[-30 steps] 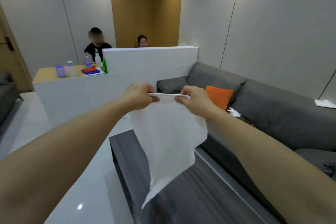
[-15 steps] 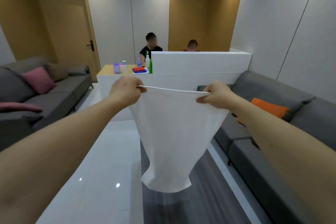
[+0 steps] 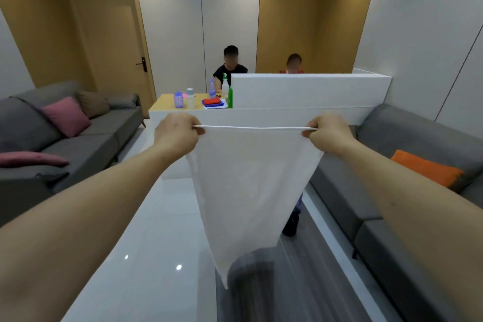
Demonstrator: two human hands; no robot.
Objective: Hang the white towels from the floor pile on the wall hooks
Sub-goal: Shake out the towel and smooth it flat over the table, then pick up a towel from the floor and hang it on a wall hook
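My left hand (image 3: 177, 136) and right hand (image 3: 329, 133) pinched the towel's (image 3: 251, 185) top corners, stretched flat at frame centre.

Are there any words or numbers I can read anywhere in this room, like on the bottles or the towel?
None can be read.
Plain white towel: no print shows.
Green bottle, purple bottle and clear bottle on the wooden counter: any labels are too small and blurred.

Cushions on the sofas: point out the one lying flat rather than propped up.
The dark pink cushion lying flat at the near end of the left sofa. The lighter pink cushion, brown cushion and orange cushion lean against backrests.
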